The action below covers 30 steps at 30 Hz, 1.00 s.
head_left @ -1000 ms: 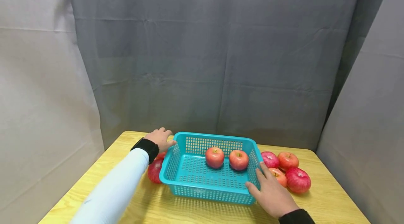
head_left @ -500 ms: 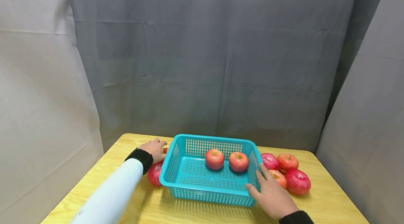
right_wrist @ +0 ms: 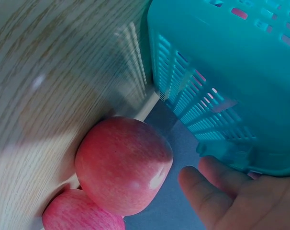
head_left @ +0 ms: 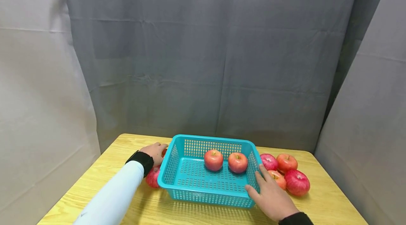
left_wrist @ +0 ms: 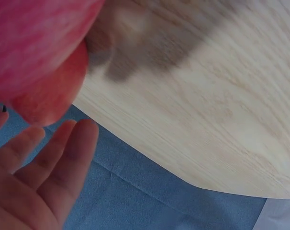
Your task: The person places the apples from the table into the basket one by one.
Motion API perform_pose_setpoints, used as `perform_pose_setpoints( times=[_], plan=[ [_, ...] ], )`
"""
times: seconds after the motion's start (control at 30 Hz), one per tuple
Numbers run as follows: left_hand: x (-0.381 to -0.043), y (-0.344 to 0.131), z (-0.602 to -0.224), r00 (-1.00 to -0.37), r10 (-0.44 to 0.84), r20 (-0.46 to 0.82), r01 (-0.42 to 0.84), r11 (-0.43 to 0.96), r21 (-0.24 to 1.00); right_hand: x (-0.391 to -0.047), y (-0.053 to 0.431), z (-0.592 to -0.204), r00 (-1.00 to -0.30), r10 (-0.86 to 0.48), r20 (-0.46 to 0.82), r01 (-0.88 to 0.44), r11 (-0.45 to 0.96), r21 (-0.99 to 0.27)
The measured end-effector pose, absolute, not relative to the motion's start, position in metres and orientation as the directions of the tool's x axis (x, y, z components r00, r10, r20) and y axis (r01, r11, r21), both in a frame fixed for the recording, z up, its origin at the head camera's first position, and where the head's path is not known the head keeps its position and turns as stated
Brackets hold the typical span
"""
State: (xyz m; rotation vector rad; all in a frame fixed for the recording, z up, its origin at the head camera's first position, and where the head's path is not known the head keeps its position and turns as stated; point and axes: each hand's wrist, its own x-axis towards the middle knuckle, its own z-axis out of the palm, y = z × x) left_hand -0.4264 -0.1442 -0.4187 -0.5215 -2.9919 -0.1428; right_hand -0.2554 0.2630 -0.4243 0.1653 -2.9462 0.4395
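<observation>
A turquoise perforated basket (head_left: 209, 189) stands on the table with two red apples inside, a left one (head_left: 213, 160) and a right one (head_left: 238, 162). My left hand (head_left: 153, 151) is beyond the basket's left side, at a red apple (head_left: 164, 152) mostly hidden by hand and basket. In the left wrist view, its extended fingers (left_wrist: 71, 153) lie at the edge of that redder apple (left_wrist: 56, 93), behind a nearer dark pink apple (left_wrist: 35, 38). My right hand (head_left: 274, 198) rests against the basket's right end, fingers extended along the rim.
Several apples lie together right of the basket, among them a dark pink one (head_left: 297, 182) and an orange-red one (head_left: 287, 162). Another pink apple (head_left: 153, 177) sits left of the basket. Grey cloth (head_left: 203, 59) hangs behind the wooden table (head_left: 326, 197).
My left hand has moved left and down from above the basket's left rim to the apple beside it. My right hand has stayed at the basket's right end.
</observation>
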Motion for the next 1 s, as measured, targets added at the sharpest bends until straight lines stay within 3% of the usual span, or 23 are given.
perform_pose_setpoints(
  times=[0.53,0.77,1.0],
  plan=[
    [-0.437,-0.138,-0.433,-0.926,0.353,0.133,0.374,0.907,0.193,-0.254,0.263,-0.424,-0.979,-0.083,0.186,-0.136,0.947,-0.291],
    [-0.422,-0.135,-0.418,-0.914,0.378,0.146,0.400,0.900,0.173,-0.256,0.263,-0.425,-0.981,-0.080,0.177,-0.129,0.948,-0.291],
    [-0.436,-0.140,-0.429,-0.910,0.373,0.180,0.398,0.908,0.128,-0.255,0.264,-0.425,-0.984,-0.072,0.163,-0.119,0.947,-0.297]
  ],
)
